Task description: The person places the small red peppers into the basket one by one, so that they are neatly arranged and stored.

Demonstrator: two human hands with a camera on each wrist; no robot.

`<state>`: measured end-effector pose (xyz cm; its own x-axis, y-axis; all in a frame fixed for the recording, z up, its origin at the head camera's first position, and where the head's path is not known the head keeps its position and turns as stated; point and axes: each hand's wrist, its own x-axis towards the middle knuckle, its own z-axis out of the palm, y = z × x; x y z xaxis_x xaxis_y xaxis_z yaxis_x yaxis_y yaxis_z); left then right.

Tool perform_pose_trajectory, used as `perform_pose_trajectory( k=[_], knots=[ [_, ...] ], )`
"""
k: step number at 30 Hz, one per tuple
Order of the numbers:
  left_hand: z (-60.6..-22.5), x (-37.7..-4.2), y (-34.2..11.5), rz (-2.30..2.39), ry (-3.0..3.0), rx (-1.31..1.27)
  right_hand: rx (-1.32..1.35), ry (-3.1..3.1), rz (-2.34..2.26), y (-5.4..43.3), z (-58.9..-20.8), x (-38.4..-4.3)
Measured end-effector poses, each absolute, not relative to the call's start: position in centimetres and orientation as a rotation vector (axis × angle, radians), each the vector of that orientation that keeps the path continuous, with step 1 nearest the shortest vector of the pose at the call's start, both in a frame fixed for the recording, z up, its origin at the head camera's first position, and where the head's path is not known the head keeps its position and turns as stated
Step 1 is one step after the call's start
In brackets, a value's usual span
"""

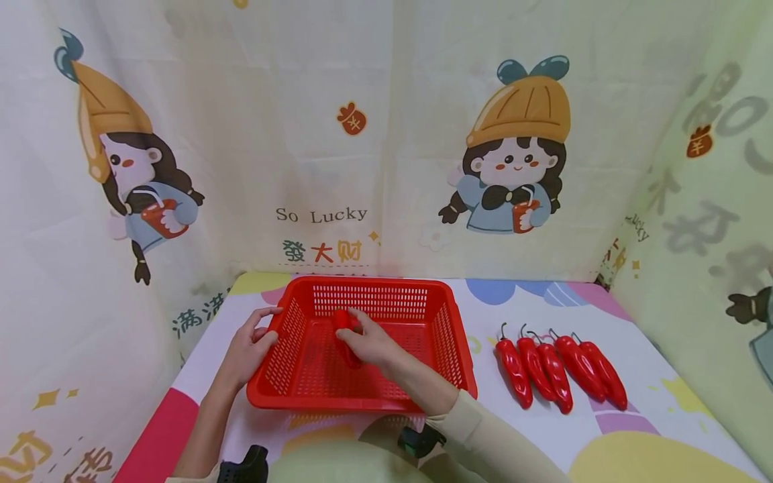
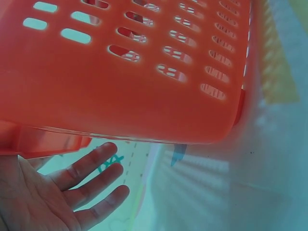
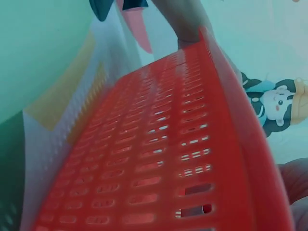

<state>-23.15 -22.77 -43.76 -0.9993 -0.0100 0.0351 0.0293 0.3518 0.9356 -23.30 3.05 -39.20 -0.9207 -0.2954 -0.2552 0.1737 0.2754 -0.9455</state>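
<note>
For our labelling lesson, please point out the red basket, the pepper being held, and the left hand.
Red basket (image 1: 338, 404), head view: front rim.
Held pepper (image 1: 341, 319), head view: upper end.
Left hand (image 1: 246, 349), head view: middle.

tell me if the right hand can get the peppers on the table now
Probably not straight away: the right hand holds a pepper inside the basket, whose right wall stands between it and the five peppers.

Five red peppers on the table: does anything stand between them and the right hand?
Yes: the red basket's right wall. The right hand is within its rim, holding another pepper; beyond that wall, nothing visible blocks the way to the five peppers.
</note>
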Motion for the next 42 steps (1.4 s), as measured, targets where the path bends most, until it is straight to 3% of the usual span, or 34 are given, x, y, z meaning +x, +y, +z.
perform_pose_trajectory(
  k=[8, 42],
  knots=[
    [-43.8, -23.1, -23.0, -1.745, -2.555, -0.010, 0.066, 1.985, -1.808, 2.4, -40.1, -23.5],
    [-43.8, -23.1, -22.8, -1.773, -2.536, -0.035, -0.060, 2.057, -1.730, 3.0, -40.3, -22.4]
  ],
)
